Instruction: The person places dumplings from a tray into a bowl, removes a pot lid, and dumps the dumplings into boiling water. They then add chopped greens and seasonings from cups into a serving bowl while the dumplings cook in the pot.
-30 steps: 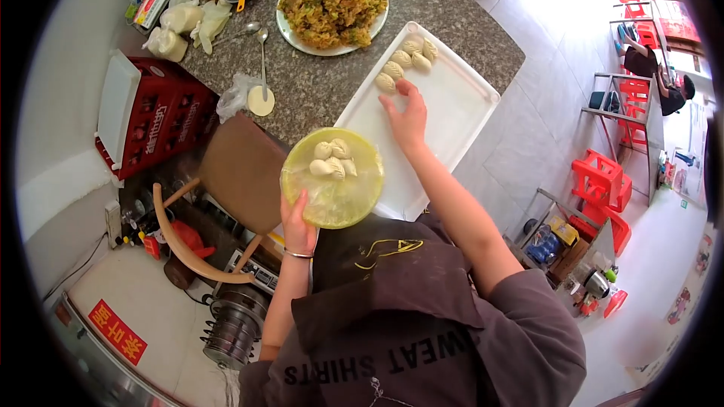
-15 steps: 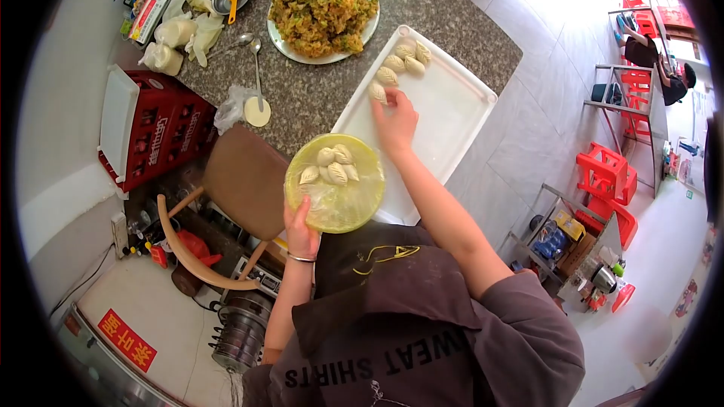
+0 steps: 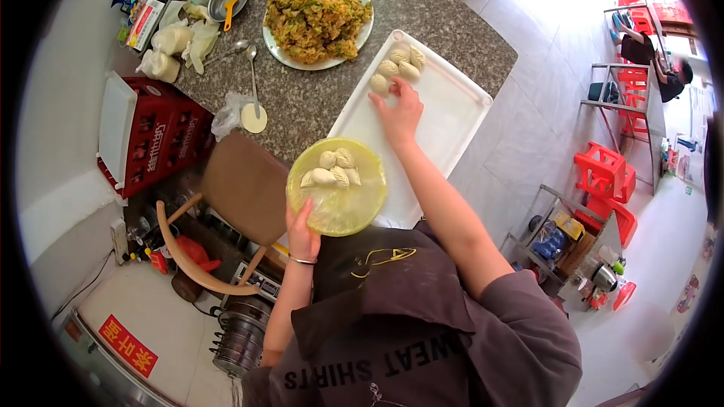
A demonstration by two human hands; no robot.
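Observation:
My left hand grips the lower left rim of a round yellow-green plate lined with clear plastic film. Several pleated, leaf-shaped dumplings are clustered on its upper half. Over the white tray, my right hand has thumb and fingers apart. Its fingertips are right by a dumpling lying on the tray, the nearest of a small group at the far left corner. Whether a fingertip touches that dumpling, I cannot tell. Nothing shows between the fingers.
A heaped plate of filling stands on the speckled counter. Left of it lie a spoon on a round dough wrapper and a metal bowl. A brown chair and red crate are at left.
The dumpling by my right hand has moved up against the others on the tray. My right fingers have spread and come off it. My left hand still holds the plate in much the same place.

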